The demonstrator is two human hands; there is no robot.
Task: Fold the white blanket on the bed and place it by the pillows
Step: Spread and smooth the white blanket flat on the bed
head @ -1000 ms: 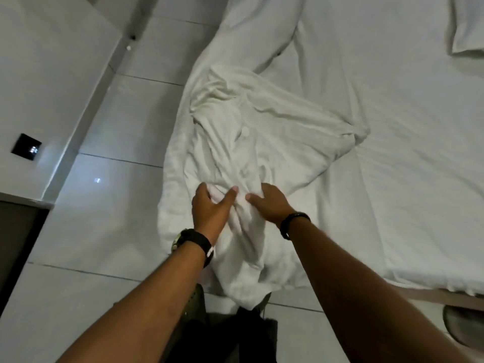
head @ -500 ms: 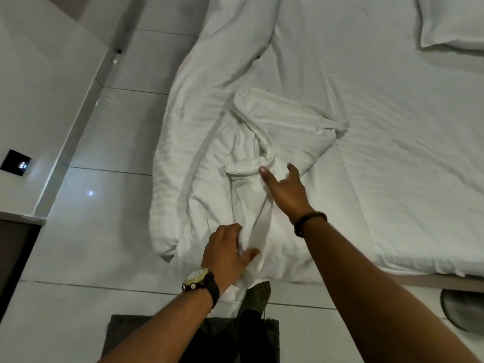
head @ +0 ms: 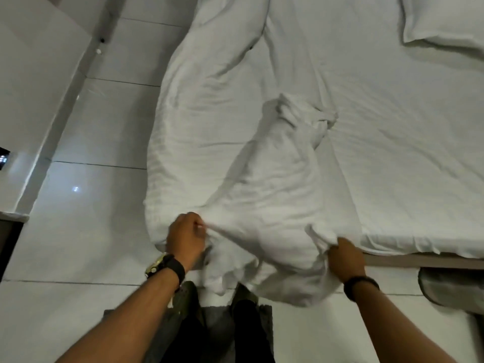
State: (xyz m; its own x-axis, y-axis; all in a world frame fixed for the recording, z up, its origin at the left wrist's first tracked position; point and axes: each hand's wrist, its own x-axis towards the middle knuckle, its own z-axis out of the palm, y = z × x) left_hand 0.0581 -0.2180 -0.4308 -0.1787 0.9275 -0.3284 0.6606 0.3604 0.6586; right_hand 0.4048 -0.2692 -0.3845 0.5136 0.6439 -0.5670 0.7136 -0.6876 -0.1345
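Observation:
The white blanket lies crumpled at the bed's near corner, its far end bunched toward the middle of the mattress and its near end hanging over the edge toward the floor. My left hand pinches the blanket's near edge on the left. My right hand grips a bunched corner of it on the right. The cloth is stretched between the two hands. A white pillow lies at the top right of the bed.
A white duvet or sheet roll runs along the bed's left side. White tiled floor lies to the left, a white wall beyond it. A dark mat is under my feet. A grey round object sits low under the bed's edge at right.
Both hands moved back to the bed's near edge and spread apart, each taking hold of the blanket. The blanket has been pulled toward me and stretched out.

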